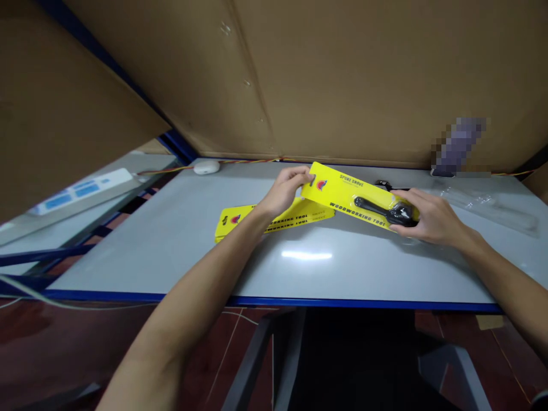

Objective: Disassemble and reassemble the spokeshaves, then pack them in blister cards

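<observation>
Between my two hands, above the table, is a yellow backing card printed "SPOKE SHAVE" and "WOODWORKING TOOL". My left hand pinches its left end. My right hand grips the right end, around a black spokeshave lying against the card; its far side is hidden by my fingers. Under my left forearm lie more yellow cards, stacked on the table and partly covered. Behind the held card a dark tool shows on the table, mostly hidden.
Clear plastic packaging lies on the grey-white table at the right. A phone-like object, blurred, leans at the back. A white case sits at the back left, and a power strip is on a side surface. Cardboard walls stand behind.
</observation>
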`<state>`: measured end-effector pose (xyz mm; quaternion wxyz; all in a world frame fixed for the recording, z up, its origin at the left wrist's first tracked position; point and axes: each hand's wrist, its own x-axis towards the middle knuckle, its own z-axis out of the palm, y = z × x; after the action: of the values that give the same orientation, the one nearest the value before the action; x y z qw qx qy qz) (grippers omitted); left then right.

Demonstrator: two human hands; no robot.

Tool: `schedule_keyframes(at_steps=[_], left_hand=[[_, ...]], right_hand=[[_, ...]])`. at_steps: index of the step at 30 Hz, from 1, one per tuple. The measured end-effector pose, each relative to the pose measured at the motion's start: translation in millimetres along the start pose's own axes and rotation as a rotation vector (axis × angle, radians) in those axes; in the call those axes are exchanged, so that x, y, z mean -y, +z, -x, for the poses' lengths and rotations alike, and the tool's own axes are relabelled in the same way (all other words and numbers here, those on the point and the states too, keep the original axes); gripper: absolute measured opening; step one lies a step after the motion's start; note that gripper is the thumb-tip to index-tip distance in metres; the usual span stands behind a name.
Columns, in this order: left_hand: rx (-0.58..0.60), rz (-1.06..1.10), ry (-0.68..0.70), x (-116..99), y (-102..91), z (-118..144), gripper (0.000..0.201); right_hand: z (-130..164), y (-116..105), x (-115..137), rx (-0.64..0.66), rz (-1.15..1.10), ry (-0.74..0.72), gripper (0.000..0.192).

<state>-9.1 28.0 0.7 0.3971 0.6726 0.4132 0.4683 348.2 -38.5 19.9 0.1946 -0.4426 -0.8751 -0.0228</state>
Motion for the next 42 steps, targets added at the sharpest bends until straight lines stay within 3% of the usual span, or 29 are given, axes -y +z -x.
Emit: schedule_keyframes(at_steps=[2,5,7,9,13,16,20,26,31,34,37,42], left_hand=[[-0.125,0.013,-0.018,7.2,-14.2,-8.3,0.027],[-0.431,-0.066,-0.035,18.3,-46.8,-18.3,0.021],[-0.604,-0.211,-0.051,25.7,-71.0,-20.9,0.015],[-0.700,-0.426,-0.098,31.8,-90.1,-19.2,0.010],[-0.664,-0.680,-0.105,34.9,-96.6,-6.4,0.008],[-0.561,-0.774,-0.018,28.5,-76.2,2.9,0.015],[-0.260,-0.950,0.161,13.2,-43.5,8.8,0.030],[-0.250,-1.065,0.373,-11.4,-21.5,14.5,0.030],[0.009,-1.131,0.506,-23.1,-3.4,19.3,0.040],[-0.025,-1.166,0.446,-25.2,-4.2,19.1,0.042],[-0.147,-1.192,0.239,-22.7,-19.2,16.0,0.040],[-0.133,-1.233,-0.081,-6.6,-41.2,8.2,0.047]], right_hand=[[-0.2,0.3,-0.4,-0.011,-0.002,0.003,0.063],[1.4,3.2,-5.7,-0.025,0.002,0.001,0.061],[3.0,6.5,-10.9,-0.008,-0.011,-0.012,0.060],[4.3,9.5,-15.1,0.023,-0.042,-0.037,0.060],[5.8,10.3,-15.9,0.034,-0.073,-0.069,0.063],[6.0,7.0,-12.6,0.017,-0.065,-0.100,0.065],[6.1,3.3,-12.7,0.004,-0.023,-0.127,0.065],[8.0,7.1,-13.4,-0.088,-0.028,-0.197,0.062],[9.5,18.5,2.1,-0.171,0.001,-0.301,0.063],[7.5,15.9,5.4,-0.174,0.039,-0.276,0.064],[4.2,-3.0,-7.4,-0.183,0.101,-0.183,0.065],[9.5,-51.5,-69.2,-0.095,0.206,0.182,0.071]])
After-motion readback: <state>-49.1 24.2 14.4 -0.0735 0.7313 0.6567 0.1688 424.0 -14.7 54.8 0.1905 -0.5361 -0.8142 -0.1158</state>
